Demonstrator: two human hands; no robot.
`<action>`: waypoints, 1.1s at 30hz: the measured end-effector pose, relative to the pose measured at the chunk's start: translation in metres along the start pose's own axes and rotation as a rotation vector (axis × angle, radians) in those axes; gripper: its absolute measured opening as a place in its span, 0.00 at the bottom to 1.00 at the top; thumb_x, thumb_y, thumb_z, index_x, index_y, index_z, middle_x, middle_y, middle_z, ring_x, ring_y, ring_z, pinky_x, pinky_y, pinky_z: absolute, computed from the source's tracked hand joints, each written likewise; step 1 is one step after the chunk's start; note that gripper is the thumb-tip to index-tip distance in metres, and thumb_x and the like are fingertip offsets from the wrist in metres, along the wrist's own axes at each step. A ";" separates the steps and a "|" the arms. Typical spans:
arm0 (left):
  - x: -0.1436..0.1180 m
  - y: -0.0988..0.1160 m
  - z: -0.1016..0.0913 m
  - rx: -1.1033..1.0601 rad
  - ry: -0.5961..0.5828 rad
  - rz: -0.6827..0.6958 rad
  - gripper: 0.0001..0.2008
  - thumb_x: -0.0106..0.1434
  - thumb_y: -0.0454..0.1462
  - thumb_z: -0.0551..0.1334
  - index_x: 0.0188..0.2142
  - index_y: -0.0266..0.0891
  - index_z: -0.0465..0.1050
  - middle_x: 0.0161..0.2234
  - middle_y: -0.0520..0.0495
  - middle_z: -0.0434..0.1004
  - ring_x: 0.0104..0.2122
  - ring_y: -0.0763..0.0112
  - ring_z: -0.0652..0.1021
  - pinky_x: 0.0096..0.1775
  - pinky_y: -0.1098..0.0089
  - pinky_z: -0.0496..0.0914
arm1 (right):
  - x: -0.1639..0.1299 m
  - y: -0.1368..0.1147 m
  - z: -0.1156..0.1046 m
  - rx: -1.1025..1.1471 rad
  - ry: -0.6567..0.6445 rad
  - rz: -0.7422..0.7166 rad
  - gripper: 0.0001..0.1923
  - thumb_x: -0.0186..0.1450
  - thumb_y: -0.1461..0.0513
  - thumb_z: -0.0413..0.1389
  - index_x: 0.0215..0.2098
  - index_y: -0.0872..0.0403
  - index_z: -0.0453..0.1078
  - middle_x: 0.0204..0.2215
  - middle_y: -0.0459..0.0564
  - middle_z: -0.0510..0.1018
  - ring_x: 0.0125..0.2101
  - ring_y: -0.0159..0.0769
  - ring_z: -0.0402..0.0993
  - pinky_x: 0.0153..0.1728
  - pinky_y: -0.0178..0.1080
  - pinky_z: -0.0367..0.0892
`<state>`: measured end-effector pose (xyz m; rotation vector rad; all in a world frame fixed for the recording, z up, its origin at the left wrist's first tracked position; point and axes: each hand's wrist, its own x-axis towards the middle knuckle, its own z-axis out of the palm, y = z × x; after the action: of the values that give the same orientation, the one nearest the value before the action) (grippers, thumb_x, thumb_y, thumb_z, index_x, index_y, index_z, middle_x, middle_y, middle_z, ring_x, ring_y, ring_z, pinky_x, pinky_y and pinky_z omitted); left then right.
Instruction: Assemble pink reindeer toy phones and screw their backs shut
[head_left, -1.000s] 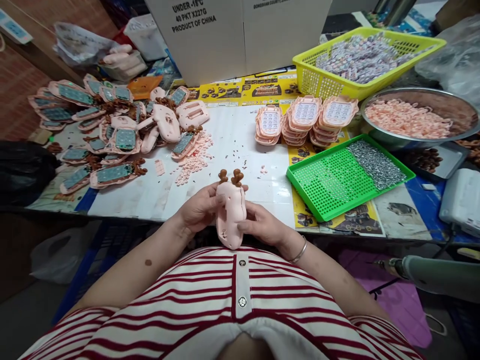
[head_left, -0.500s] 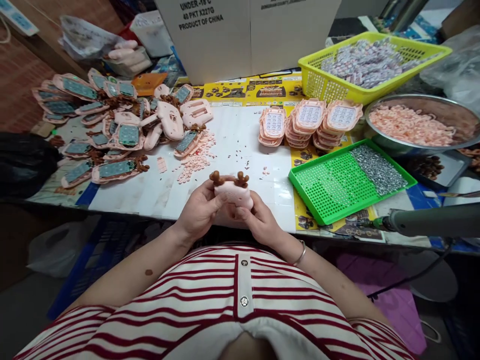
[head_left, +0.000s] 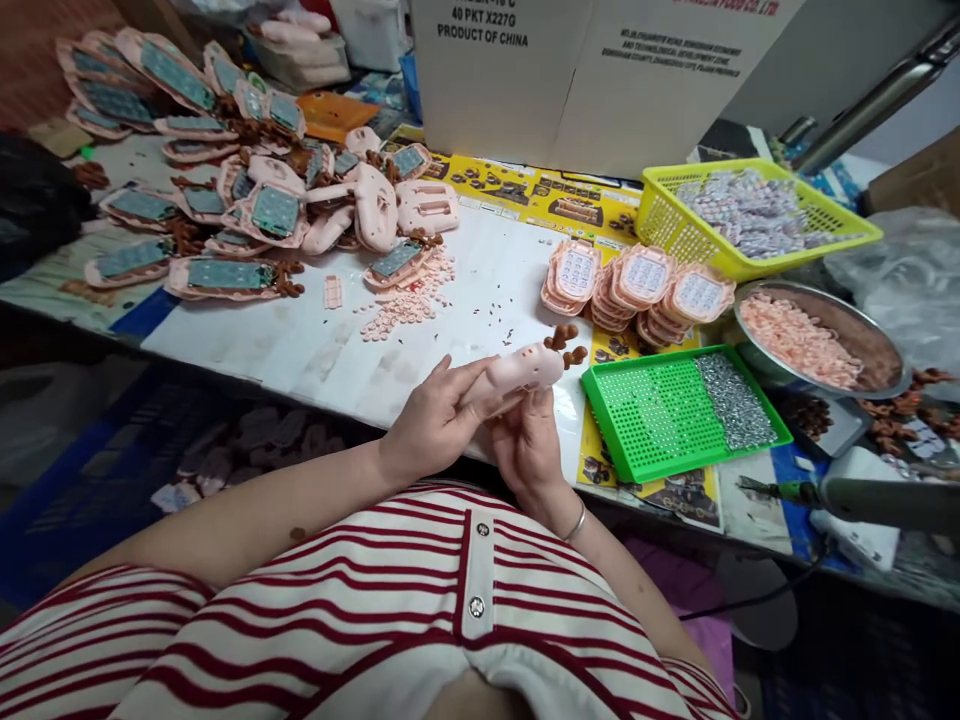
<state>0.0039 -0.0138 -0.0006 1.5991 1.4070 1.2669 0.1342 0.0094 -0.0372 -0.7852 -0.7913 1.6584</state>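
Note:
Close in front of me, over the table's near edge, I hold a pink plastic toy phone shell (head_left: 525, 368) with brown antlers, tilted so the antlers point up and right. My left hand (head_left: 439, 420) grips its lower end, thumb along the near side. From below, the fingers of my right hand (head_left: 529, 440) close on the antler end; part of them is hidden. Beyond my left hand lie a small heap of pink buttons (head_left: 405, 315) and an opened shell with a green circuit board (head_left: 397, 262).
Many opened shells with circuit boards (head_left: 276, 210) pile up on the left. Stacked pink keypad panels (head_left: 645, 275), a green tray (head_left: 611, 430) of screws, a yellow basket (head_left: 660, 215) and a metal bowl (head_left: 892, 375) stand right. An electric screwdriver (head_left: 885, 500) juts in; a carton (head_left: 495, 100) stands behind.
The toy shell has turned from upright and facing me to tilted, antlers toward the right. My right hand has moved underneath it. The whole view has swung and tilted.

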 end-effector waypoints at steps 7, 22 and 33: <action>0.004 0.007 0.000 0.077 0.025 0.071 0.20 0.62 0.44 0.69 0.53 0.43 0.79 0.54 0.41 0.82 0.56 0.48 0.77 0.69 0.48 0.46 | -0.002 0.005 -0.007 -0.269 -0.019 -0.004 0.32 0.72 0.42 0.41 0.70 0.42 0.49 0.70 0.51 0.64 0.70 0.34 0.61 0.67 0.47 0.65; 0.015 0.010 0.001 0.013 -0.004 0.026 0.25 0.64 0.44 0.68 0.58 0.39 0.74 0.57 0.39 0.80 0.58 0.49 0.76 0.70 0.46 0.38 | 0.003 -0.003 0.005 -0.246 -0.069 0.110 0.39 0.70 0.37 0.39 0.70 0.47 0.51 0.69 0.54 0.65 0.70 0.39 0.61 0.65 0.50 0.69; 0.005 0.001 -0.004 -0.660 -0.050 -0.498 0.23 0.50 0.44 0.78 0.43 0.35 0.81 0.42 0.42 0.84 0.43 0.56 0.82 0.48 0.63 0.76 | -0.011 -0.023 -0.014 -0.761 -0.192 -0.085 0.28 0.71 0.42 0.49 0.61 0.48 0.64 0.54 0.53 0.79 0.51 0.40 0.78 0.55 0.46 0.76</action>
<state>0.0006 -0.0091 0.0026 0.7710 1.0934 1.1963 0.1603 0.0044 -0.0251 -1.0919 -1.6135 1.3550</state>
